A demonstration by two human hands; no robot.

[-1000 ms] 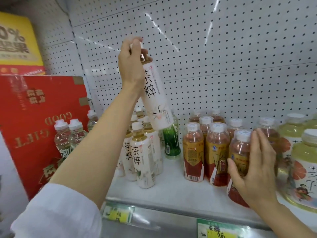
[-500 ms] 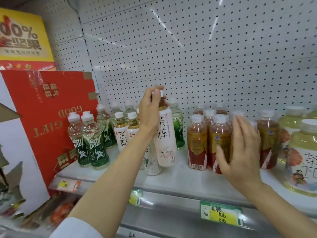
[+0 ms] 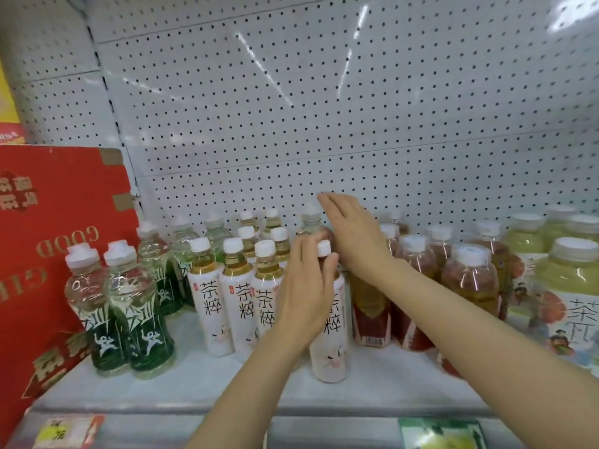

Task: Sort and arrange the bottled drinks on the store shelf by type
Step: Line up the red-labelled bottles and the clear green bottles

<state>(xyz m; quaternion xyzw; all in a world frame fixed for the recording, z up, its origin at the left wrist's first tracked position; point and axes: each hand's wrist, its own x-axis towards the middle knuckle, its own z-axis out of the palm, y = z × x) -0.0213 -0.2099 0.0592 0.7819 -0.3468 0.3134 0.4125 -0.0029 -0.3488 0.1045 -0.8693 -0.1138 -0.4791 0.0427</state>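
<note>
Both hands tend one white-label bottle (image 3: 329, 338): left hand (image 3: 306, 286) curls round its neck, seating it beside matching bottles (image 3: 240, 306); right hand (image 3: 351, 236) reaches flat-fingered, empty.

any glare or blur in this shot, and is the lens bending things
Head view: bright streaks of glare cross the pegboard back panel; the right hand is smeared by motion blur, the left hand is sharper; the wide lens bows the shelf edge and tilts the green-label bottles at the left outward.
</note>
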